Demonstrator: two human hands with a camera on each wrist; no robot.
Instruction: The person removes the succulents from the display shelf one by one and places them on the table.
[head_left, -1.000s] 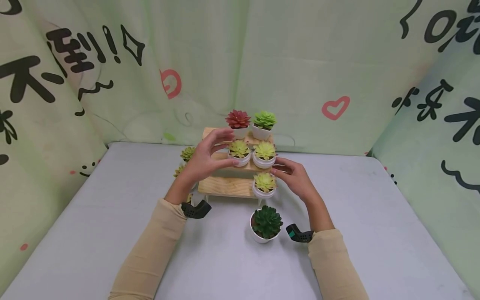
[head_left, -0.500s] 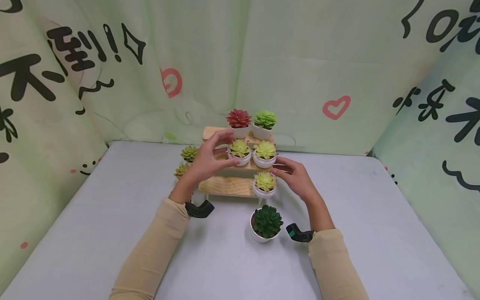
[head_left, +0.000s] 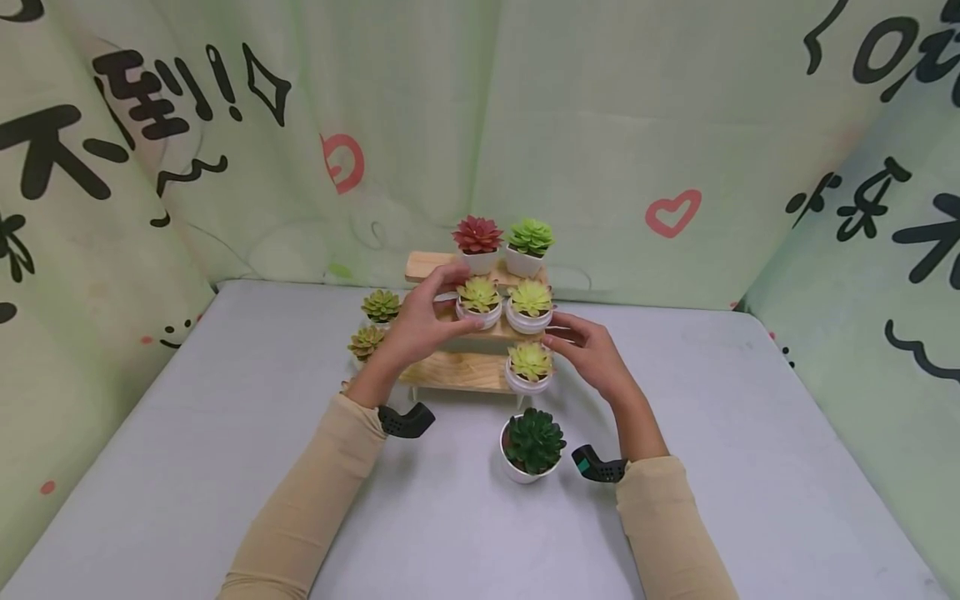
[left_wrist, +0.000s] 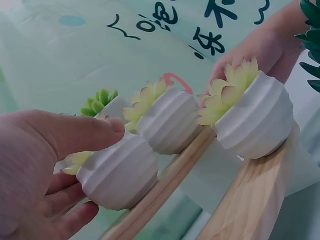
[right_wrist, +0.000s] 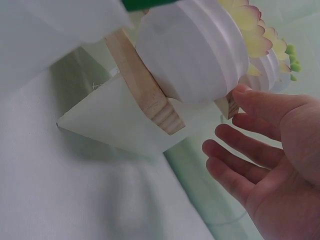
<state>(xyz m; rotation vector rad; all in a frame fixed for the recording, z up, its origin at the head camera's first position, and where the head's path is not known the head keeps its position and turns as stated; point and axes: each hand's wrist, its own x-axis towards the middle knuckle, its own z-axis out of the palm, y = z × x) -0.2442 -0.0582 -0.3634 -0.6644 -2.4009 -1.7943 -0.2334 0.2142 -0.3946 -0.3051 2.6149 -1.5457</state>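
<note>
In the head view, a three-tier wooden shelf point(head_left: 457, 372) bears several potted succulents. My left hand point(head_left: 420, 323) holds a yellow-green succulent point(head_left: 480, 297) at the left of the middle tier; its ridged white pot point(left_wrist: 120, 172) sits between thumb and fingers in the left wrist view. Close beside it stands a matching succulent point(head_left: 529, 300), and another point(head_left: 529, 364) sits on the lowest tier. My right hand point(head_left: 592, 357) is at the shelf's right end, fingers loosely bent and holding nothing. Its thumb tip meets the middle board's end point(right_wrist: 230, 106) in the right wrist view.
On the top tier are a red succulent point(head_left: 477, 237) and a bright green one point(head_left: 529, 240). A dark green succulent point(head_left: 533, 445) stands on the white table point(head_left: 465, 533) in front of the shelf. Small succulents point(head_left: 381, 307) stand left of it, partly behind my left arm. A printed curtain point(head_left: 585, 150) surrounds the table.
My left wrist and forearm have shifted a little to the right, the thumb sliding further over the pot's front. The right hand and the plants have stayed where they were.
</note>
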